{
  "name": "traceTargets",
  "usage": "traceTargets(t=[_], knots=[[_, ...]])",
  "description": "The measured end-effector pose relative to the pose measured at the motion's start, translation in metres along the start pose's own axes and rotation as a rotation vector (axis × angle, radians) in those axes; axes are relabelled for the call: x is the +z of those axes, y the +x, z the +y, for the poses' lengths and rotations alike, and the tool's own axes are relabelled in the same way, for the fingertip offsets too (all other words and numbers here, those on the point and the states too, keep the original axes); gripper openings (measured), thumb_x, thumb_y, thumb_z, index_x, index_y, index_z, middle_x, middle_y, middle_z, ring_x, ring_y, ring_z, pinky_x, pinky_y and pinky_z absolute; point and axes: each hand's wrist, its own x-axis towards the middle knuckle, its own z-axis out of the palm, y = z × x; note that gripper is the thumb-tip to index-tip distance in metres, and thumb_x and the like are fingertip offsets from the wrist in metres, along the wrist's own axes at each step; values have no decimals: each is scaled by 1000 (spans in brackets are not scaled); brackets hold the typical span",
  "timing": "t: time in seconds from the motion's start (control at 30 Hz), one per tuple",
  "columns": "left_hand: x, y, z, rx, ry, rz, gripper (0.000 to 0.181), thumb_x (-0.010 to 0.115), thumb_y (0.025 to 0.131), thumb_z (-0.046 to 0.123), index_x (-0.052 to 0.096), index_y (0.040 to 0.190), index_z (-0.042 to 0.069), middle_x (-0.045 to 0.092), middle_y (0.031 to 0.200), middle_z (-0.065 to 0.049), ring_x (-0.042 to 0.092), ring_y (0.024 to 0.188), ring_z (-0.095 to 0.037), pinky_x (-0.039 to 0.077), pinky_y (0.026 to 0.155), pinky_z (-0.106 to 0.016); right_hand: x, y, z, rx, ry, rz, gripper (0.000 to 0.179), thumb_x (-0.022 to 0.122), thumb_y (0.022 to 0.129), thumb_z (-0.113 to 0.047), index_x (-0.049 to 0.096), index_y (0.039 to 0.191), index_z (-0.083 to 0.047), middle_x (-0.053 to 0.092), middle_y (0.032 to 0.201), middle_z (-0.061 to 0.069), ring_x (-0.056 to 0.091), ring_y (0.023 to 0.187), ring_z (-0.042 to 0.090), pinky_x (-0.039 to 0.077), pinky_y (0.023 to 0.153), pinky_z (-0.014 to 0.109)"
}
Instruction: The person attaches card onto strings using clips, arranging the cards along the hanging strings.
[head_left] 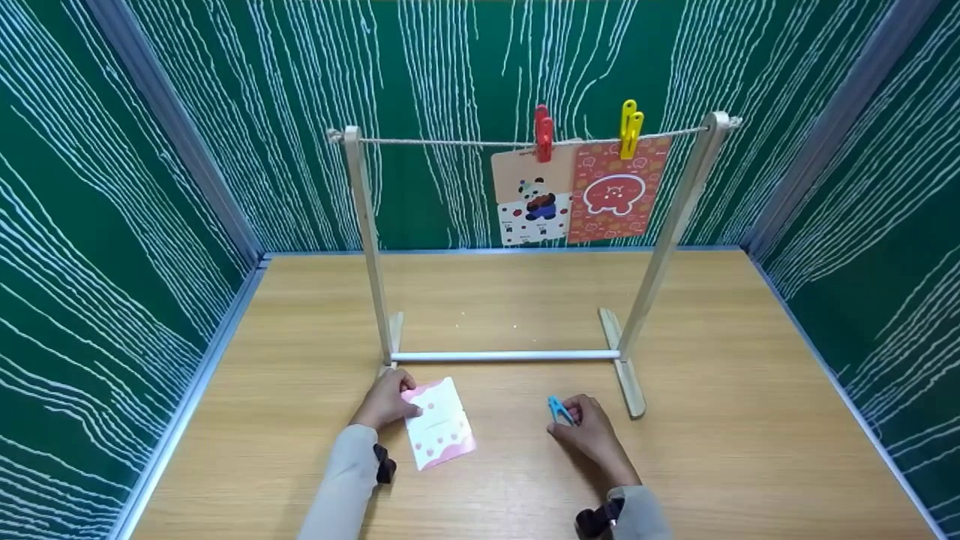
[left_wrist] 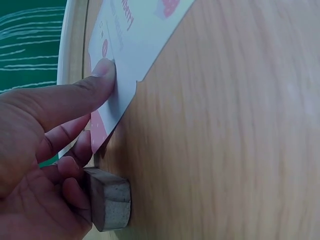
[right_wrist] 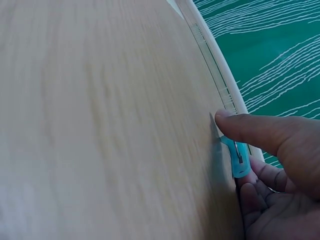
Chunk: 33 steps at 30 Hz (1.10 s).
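My left hand (head_left: 384,401) pinches the upper left corner of a pink and white card (head_left: 442,431), thumb on its face. In the left wrist view the card (left_wrist: 137,35) shows strawberry prints and red lettering. My right hand (head_left: 589,431) holds a light blue clothespin (head_left: 557,409) between thumb and fingers, low over the table. The same clothespin (right_wrist: 240,162) is partly covered by the fingers in the right wrist view. Behind both hands, a panda card (head_left: 536,195) hangs from a rope (head_left: 450,142) under a red clothespin (head_left: 544,135), beside a red bear card (head_left: 616,199) under a yellow clothespin (head_left: 631,131).
A wooden stand carries the rope between a left post (head_left: 369,247) and a right post (head_left: 671,232). A white bar (head_left: 502,356) joins them near the table (head_left: 300,322). The right foot (head_left: 630,386) reaches forward near my right hand. Green walls (head_left: 442,202) enclose the table.
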Motion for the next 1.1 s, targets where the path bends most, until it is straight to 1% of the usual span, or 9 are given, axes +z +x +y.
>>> traceTargets(t=[0.07, 0.13, 0.23, 0.33, 0.47, 0.63, 0.83, 0.93, 1.1], knots=[[0, 0, 0, 14, -1, 3, 39, 82, 65, -1, 58, 95, -1, 56, 96, -12, 51, 91, -24, 44, 86, -40, 0, -1, 0, -28, -8, 9, 34, 79, 73, -13, 58, 97, -1, 52, 91, 8, 48, 83, 18, 39, 74, 28], [0, 1, -1, 10, -5, -3, 38, 82, 65, -1, 59, 96, -1, 56, 96, -11, 51, 91, -23, 44, 85, -40, -1, -1, -1, -23, -16, 11, 32, 79, 74, -13, 59, 96, -2, 52, 91, 7, 48, 82, 17, 39, 73, 27], [0, 2, 0, -9, -15, -18, 37, 82, 66, -1, 60, 96, 0, 56, 97, -10, 50, 91, -22, 44, 84, -38, -2, -1, -3, -4, -34, 3, 32, 78, 75, -13, 59, 97, -2, 52, 92, 8, 49, 83, 19, 39, 73, 28], [-1, 2, 1, -20, -38, -35, 38, 82, 67, -2, 59, 97, 0, 54, 97, -11, 50, 91, -22, 43, 83, -37, -4, -1, -5, 41, -36, -22, 31, 77, 76, -15, 60, 100, -2, 51, 95, 8, 49, 85, 20, 40, 73, 28], [-3, 0, 1, 3, -71, -37, 39, 81, 66, -3, 58, 97, -2, 54, 96, -12, 48, 90, -23, 41, 80, -34, -6, 1, -7, 84, -21, -64, 30, 74, 78, -15, 61, 102, -2, 53, 96, 8, 50, 87, 20, 41, 73, 28], [-5, 1, -1, 19, -110, -31, 38, 80, 66, -4, 57, 97, 0, 52, 92, -9, 47, 89, -21, 39, 78, -30, -10, 3, -9, 93, -16, -95, 29, 72, 80, -12, 62, 105, 0, 56, 94, 8, 52, 86, 20, 43, 74, 28], [-6, -1, 0, 15, -154, -29, 36, 77, 69, -5, 56, 97, 1, 50, 92, -7, 47, 88, -21, 40, 72, -26, -15, 0, -12, 111, 53, -114, 34, 67, 83, -14, 60, 114, 0, 60, 101, 9, 54, 91, 19, 44, 74, 26], [-6, -2, -1, 16, -196, -14, 35, 74, 70, -8, 55, 99, -1, 53, 94, -11, 50, 88, -22, 42, 73, -27, -16, -2, -12, 94, 104, -106, 36, 66, 85, -13, 60, 117, 2, 62, 105, 12, 55, 93, 20, 45, 75, 25], [-8, -6, -1, -69, -277, 26, 33, 68, 77, -9, 55, 106, 0, 55, 105, -13, 51, 97, -24, 40, 83, -29, -19, -4, -11, 83, 140, -87, 38, 66, 85, -13, 61, 120, 4, 63, 112, 14, 57, 99, 22, 47, 79, 26]])
